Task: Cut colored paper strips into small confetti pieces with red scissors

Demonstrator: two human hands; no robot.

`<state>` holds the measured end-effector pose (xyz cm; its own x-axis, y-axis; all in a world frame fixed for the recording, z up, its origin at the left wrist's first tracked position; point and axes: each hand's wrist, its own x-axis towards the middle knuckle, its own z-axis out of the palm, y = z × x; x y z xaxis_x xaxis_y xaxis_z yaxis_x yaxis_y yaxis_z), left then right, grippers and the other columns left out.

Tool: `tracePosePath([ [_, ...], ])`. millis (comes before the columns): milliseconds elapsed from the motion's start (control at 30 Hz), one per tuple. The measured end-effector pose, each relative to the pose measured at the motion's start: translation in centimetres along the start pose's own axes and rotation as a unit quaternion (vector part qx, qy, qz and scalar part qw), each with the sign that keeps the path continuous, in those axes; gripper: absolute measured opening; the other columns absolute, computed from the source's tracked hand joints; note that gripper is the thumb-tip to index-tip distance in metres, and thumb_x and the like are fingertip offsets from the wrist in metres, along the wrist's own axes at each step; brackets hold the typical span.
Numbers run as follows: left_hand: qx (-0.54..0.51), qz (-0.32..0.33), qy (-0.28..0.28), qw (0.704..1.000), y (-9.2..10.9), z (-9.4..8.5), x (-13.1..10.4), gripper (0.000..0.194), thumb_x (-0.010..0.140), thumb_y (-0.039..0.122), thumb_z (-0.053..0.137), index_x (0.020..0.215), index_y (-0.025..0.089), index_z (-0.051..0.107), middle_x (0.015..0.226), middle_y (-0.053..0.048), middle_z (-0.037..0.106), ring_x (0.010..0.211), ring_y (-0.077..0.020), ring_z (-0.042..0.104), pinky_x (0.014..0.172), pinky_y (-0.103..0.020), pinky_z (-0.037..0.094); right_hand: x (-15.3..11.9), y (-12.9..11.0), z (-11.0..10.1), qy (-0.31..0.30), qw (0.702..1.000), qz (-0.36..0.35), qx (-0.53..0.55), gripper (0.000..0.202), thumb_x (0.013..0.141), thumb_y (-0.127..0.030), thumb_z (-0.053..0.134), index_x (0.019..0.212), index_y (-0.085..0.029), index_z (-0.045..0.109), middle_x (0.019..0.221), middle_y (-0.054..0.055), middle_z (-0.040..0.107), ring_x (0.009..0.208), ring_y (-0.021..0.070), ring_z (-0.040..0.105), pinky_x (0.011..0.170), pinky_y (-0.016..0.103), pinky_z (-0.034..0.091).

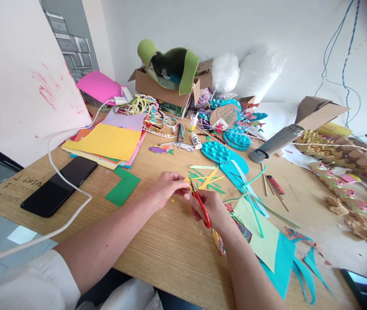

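My right hand (207, 207) is closed around the red handles of a pair of scissors (205, 212), whose blades point up and away from me. At the blade tips, my left hand (170, 188) pinches a small yellow paper piece (187, 179), mostly hidden by the fingers. Just beyond both hands lie yellow paper strips (209, 177) crossed over thin green paper strips (217, 188). A dark green paper piece (122, 187) with a notch cut out rests left of my left hand. Under my right forearm, a colourful item is partly covered.
Stacked coloured paper (106, 142) and a black phone (59, 186) lie left, with a white cable (86, 199) crossing. Glue bottles (196, 141), blue egg-carton pieces (216, 152) and a metal flask (275, 144) stand farther back. Pale green paper (261, 237) and blue scraps spread right.
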<state>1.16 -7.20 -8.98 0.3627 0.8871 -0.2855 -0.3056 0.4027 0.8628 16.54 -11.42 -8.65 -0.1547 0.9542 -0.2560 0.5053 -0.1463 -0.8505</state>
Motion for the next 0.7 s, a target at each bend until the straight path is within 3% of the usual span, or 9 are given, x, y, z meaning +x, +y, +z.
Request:
tracePosePath([
  [700,0.011,0.000,-0.035,0.999,-0.10,-0.26,0.15,0.017,0.060,0.025,0.072,0.062,0.012,0.062,0.058,-0.001,0.062,0.052,-0.0088,0.056,0.056,-0.023,0.044,-0.07,-0.08,-0.08,0.001,1.000,0.006,0.006,0.045,0.074,-0.056,0.067,0.057,-0.020,0.047,0.046,-0.001,0.058,0.037,0.0124,0.054,0.036,0.019,0.033],
])
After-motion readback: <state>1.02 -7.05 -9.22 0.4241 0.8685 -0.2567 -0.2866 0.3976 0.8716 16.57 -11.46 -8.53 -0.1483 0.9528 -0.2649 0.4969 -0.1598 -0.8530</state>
